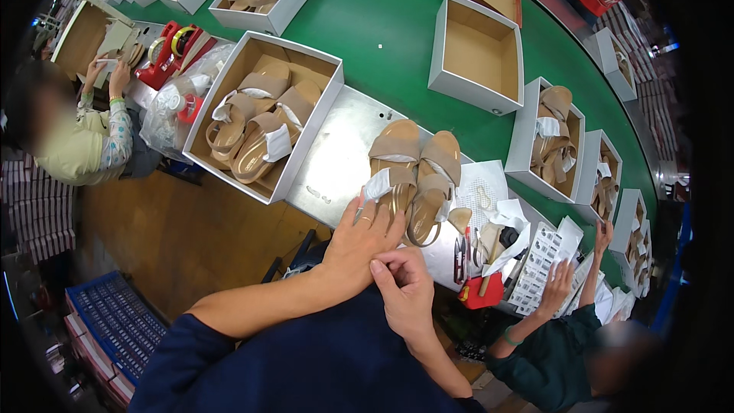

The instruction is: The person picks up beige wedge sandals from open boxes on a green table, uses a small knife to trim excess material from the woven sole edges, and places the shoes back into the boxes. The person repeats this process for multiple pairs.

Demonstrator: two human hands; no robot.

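Note:
A pair of tan sandals (pixel 394 157) lies on the metal work surface (pixel 336 149) in front of me, white tissue tucked in the strap of the left one. Over the heel end of that sandal my left hand (pixel 363 245) is stretched out, its fingers apart and touching the strap area. My right hand (pixel 405 287) is closed in a pinch beside my left wrist; whatever its fingertips hold, if anything, is hidden. Left of the pair, a white shoe box (pixel 317 76) with a brown inside holds more tan sandals wrapped partly in tissue.
A box with nothing inside (pixel 478 50) stands on the green conveyor belt (pixel 367 46), among several boxes of sandals. Scissors (pixel 459 260), a red holder (pixel 482 291) and sticker sheets (pixel 539 268) lie right. Co-workers sit at both sides; a red tape dispenser (pixel 160 69) is left.

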